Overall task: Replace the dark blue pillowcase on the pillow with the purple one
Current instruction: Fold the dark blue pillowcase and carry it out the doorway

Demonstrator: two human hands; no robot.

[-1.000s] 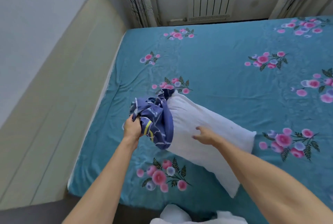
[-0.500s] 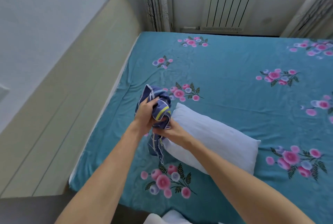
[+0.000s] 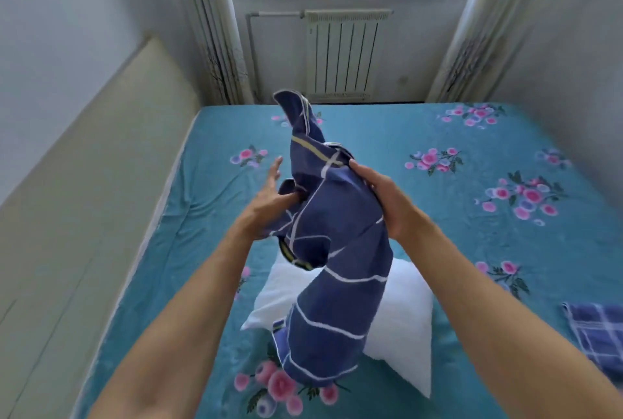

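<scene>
Pulled off the pillow (image 3: 401, 321) and now raised, dark blue pillowcase (image 3: 332, 233) is gripped by right hand (image 3: 387, 199); left hand (image 3: 266, 203) splayed.

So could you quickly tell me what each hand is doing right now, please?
Left hand: fingers open, thumb tucked into the dark blue pillowcase.
Right hand: closed on it.

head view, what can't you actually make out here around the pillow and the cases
- Pillow: its middle is hidden behind the hanging dark blue pillowcase.
- Checked purple cloth: cut off by the right edge, so its shape and full size are unclear.
- Left hand: fingertips are buried in the pillowcase folds, grip unclear.
- Right hand: palm side is hidden against the fabric.
</scene>
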